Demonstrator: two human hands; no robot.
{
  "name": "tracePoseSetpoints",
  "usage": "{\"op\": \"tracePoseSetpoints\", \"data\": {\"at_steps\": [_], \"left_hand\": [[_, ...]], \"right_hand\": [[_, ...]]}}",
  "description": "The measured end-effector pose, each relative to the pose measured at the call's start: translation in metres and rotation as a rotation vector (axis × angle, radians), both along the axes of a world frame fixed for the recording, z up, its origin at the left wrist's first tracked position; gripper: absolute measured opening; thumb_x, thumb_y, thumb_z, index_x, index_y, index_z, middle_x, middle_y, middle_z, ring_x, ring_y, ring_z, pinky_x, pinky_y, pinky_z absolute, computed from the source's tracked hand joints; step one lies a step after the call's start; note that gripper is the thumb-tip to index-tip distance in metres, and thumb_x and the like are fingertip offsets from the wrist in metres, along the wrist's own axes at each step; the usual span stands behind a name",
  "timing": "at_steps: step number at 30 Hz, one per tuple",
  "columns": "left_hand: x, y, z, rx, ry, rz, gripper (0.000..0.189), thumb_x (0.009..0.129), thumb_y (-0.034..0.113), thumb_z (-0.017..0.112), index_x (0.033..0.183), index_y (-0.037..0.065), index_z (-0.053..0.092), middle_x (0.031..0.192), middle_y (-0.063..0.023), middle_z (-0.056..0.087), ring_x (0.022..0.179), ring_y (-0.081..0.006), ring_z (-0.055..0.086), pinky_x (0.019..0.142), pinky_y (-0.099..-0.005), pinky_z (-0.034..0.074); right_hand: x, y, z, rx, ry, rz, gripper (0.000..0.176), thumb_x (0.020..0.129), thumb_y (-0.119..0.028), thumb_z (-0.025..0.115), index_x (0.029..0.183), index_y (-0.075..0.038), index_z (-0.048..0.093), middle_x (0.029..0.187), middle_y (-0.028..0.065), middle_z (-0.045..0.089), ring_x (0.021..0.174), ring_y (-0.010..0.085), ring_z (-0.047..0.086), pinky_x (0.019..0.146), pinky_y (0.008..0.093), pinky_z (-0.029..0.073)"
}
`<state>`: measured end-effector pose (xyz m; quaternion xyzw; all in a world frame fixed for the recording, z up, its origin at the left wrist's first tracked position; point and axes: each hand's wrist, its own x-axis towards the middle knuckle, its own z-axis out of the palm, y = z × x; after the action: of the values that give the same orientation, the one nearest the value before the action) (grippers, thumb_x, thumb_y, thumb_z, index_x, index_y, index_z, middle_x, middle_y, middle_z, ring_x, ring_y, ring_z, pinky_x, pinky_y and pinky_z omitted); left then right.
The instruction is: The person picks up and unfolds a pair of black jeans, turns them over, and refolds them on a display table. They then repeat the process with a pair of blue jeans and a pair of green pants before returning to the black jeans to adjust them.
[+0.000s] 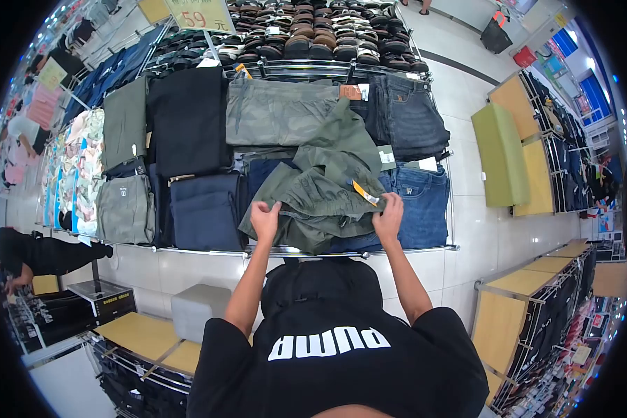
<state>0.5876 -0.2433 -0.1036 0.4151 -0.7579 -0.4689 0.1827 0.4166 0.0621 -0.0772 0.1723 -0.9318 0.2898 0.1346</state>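
Observation:
My left hand pinches the left end of the waistband of crumpled olive-green trousers. At the waistband's right end, my right hand grips the cloth close to an orange-and-white tag. The trousers lie loosely spread over other folded garments, with one part reaching up across the camouflage trousers. Folded blue jeans are just right of my right hand. Navy folded trousers lie left of my left hand.
A metal rail edges the display table in front of me. Rows of sandals stand behind the clothes. A grey stool is at the lower left, and a green padded bench at the right. Another person is at the far left.

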Motion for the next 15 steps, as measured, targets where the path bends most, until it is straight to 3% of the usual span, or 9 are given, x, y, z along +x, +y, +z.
{"op": "tracePoseSetpoints", "data": {"at_steps": [1, 2, 5, 6, 8, 9, 11, 13, 15], "left_hand": [[0.003, 0.002, -0.007, 0.657, 0.018, 0.182, 0.033, 0.078, 0.027, 0.081, 0.090, 0.007, 0.057, 0.083, -0.0059, 0.060, 0.073, -0.0208, 0.064, 0.060, -0.0344, 0.050], [0.008, 0.013, -0.015, 0.882, 0.045, 0.180, 0.041, 0.082, 0.042, 0.078, 0.088, 0.007, 0.057, 0.069, -0.0014, 0.057, 0.055, -0.0141, 0.059, 0.046, -0.0276, 0.046], [0.007, 0.040, -0.023, 1.009, -0.135, 0.009, 0.048, 0.086, 0.043, 0.071, 0.111, 0.004, 0.058, 0.098, -0.0094, 0.065, 0.083, -0.0202, 0.067, 0.070, -0.0361, 0.056], [0.004, 0.046, -0.020, 1.009, -0.136, 0.010, 0.048, 0.086, 0.043, 0.071, 0.111, 0.004, 0.058, 0.098, -0.0094, 0.065, 0.083, -0.0202, 0.067, 0.070, -0.0361, 0.056], [-0.005, 0.056, -0.006, 1.307, 0.150, -0.047, 0.055, 0.086, 0.027, 0.073, 0.129, 0.001, 0.051, 0.118, -0.0128, 0.063, 0.103, -0.0245, 0.065, 0.090, -0.0408, 0.054], [-0.010, 0.059, 0.001, 1.307, 0.150, -0.046, 0.055, 0.086, 0.027, 0.073, 0.129, 0.001, 0.051, 0.118, -0.0128, 0.063, 0.103, -0.0245, 0.065, 0.090, -0.0408, 0.054], [-0.021, 0.060, 0.017, 1.148, 0.295, -0.218, 0.060, 0.082, 0.010, 0.075, 0.134, 0.000, 0.048, 0.125, -0.0138, 0.062, 0.111, -0.0272, 0.062, 0.098, -0.0399, 0.049], [-0.028, 0.054, 0.033, 1.079, 0.285, -0.171, 0.061, 0.075, 0.000, 0.077, 0.130, -0.001, 0.050, 0.125, -0.0128, 0.062, 0.112, -0.0255, 0.062, 0.098, -0.0373, 0.049], [-0.035, 0.042, 0.041, 0.589, 0.302, -0.183, 0.059, 0.072, 0.000, 0.076, 0.126, -0.001, 0.052, 0.119, -0.0141, 0.065, 0.108, -0.0241, 0.063, 0.093, -0.0352, 0.049]], "right_hand": [[0.004, -0.006, 0.005, -0.019, 0.014, 0.197, 0.050, 0.069, 0.003, 0.060, 0.117, -0.009, 0.055, 0.117, 0.0162, 0.055, 0.112, 0.0396, 0.053, 0.094, 0.0487, 0.042], [0.009, -0.013, 0.010, -0.039, 0.029, 0.393, 0.052, 0.066, 0.003, 0.062, 0.117, -0.009, 0.057, 0.118, 0.0151, 0.055, 0.115, 0.0371, 0.052, 0.095, 0.0480, 0.042], [0.020, -0.041, 0.028, -0.039, 0.030, 0.538, 0.049, 0.065, 0.002, 0.063, 0.113, -0.008, 0.059, 0.121, 0.0154, 0.055, 0.116, 0.0369, 0.052, 0.095, 0.0483, 0.041], [0.019, -0.048, 0.033, -0.032, 0.042, 0.511, 0.047, 0.065, 0.003, 0.062, 0.111, -0.007, 0.061, 0.119, 0.0143, 0.057, 0.114, 0.0355, 0.054, 0.095, 0.0462, 0.043], [0.011, -0.057, 0.026, -0.076, -0.002, 0.513, 0.046, 0.066, 0.004, 0.060, 0.111, -0.006, 0.062, 0.114, 0.0148, 0.060, 0.109, 0.0361, 0.057, 0.091, 0.0455, 0.046], [0.006, -0.060, 0.024, -0.119, -0.044, 0.514, 0.045, 0.067, 0.005, 0.057, 0.111, -0.005, 0.062, 0.109, 0.0152, 0.062, 0.104, 0.0366, 0.060, 0.088, 0.0449, 0.048], [0.000, -0.064, 0.034, -0.186, -0.045, 0.479, 0.044, 0.069, 0.007, 0.054, 0.111, -0.004, 0.062, 0.106, 0.0181, 0.064, 0.100, 0.0388, 0.062, 0.086, 0.0447, 0.050], [-0.007, -0.069, 0.052, -0.256, -0.044, 0.444, 0.043, 0.071, 0.009, 0.051, 0.111, -0.002, 0.062, 0.102, 0.0211, 0.066, 0.097, 0.0409, 0.065, 0.083, 0.0444, 0.051], [-0.019, -0.070, 0.074, -0.301, 0.049, 0.385, 0.043, 0.070, 0.010, 0.051, 0.111, -0.002, 0.061, 0.101, 0.0206, 0.066, 0.092, 0.0426, 0.064, 0.078, 0.0474, 0.052]]}}
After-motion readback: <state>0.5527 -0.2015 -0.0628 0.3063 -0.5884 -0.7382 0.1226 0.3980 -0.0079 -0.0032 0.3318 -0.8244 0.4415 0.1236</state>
